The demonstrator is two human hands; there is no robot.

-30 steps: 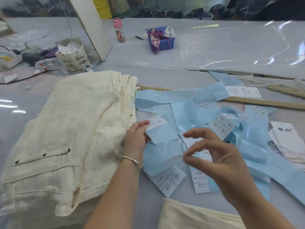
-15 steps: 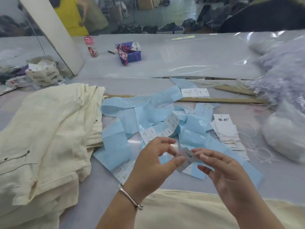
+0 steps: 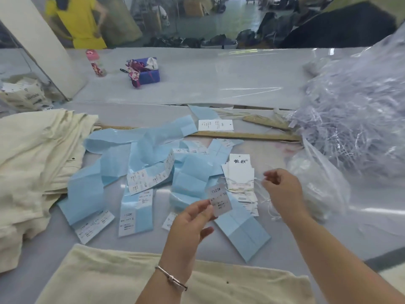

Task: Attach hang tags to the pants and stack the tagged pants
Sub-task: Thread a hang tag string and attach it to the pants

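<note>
My left hand (image 3: pixel 191 222) pinches a small white size sticker (image 3: pixel 219 199) printed "1103#", held up over the table. My right hand (image 3: pixel 282 190) hovers just right of a pile of white hang tags (image 3: pixel 240 172), fingers curled over the thin white strings (image 3: pixel 266 201) trailing from the pile. Blue backing strips (image 3: pixel 140 163) with more stickers lie scattered in the middle. A stack of cream pants (image 3: pixel 37 159) lies at the left. Another cream pair (image 3: pixel 122 279) lies spread along the near edge under my forearms.
A wooden ruler (image 3: pixel 245 135) lies behind the strips. Clear plastic bags of fasteners (image 3: pixel 355 119) fill the right side. Further back stand a pink bottle (image 3: pixel 94 62), a blue box (image 3: pixel 149 72), a white pillar (image 3: pixel 41 44) and a paper bag (image 3: pixel 24 95). A person in yellow (image 3: pixel 76 20) stands beyond.
My head has turned right, so the pants stack slid left. The sticker has come off its blue backing into my left hand. My right hand let it go and moved right to the tag strings.
</note>
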